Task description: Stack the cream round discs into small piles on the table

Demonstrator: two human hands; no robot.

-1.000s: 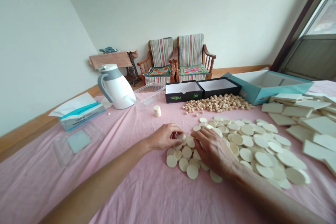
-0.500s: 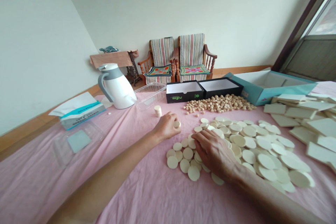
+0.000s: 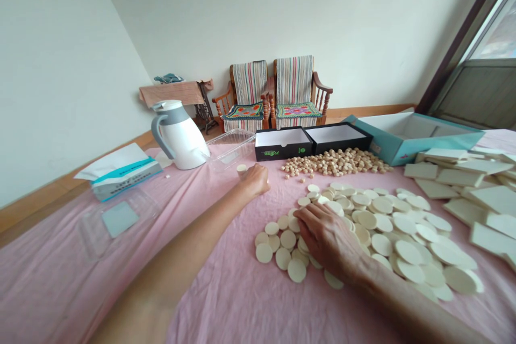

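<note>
My left hand [image 3: 256,180] is curled closed beside a short stack of pale round wooden discs [image 3: 241,168], partly covering it. The disc seen in this hand a moment ago is hidden behind the fingers now. My right hand [image 3: 327,234] lies over the left part of a broad pile of loose discs [image 3: 407,250], palm down, fingers stretched and bent a little, their tips touching discs. Several small discs [image 3: 287,239] lie just left of it. The underside of the right hand is out of sight.
Behind the pile lie small wooden beads [image 3: 338,161], two black boxes [image 3: 283,151] and a teal box [image 3: 419,142]. Square wooden tiles [image 3: 495,199] are heaped at right. At left stand a white jug [image 3: 183,140], a tissue pack [image 3: 124,174] and clear plastic trays [image 3: 231,148].
My left hand has moved away and slightly left, up to the disc stack, and turned so its disc no longer shows. My right hand has hardly moved on the pile.
</note>
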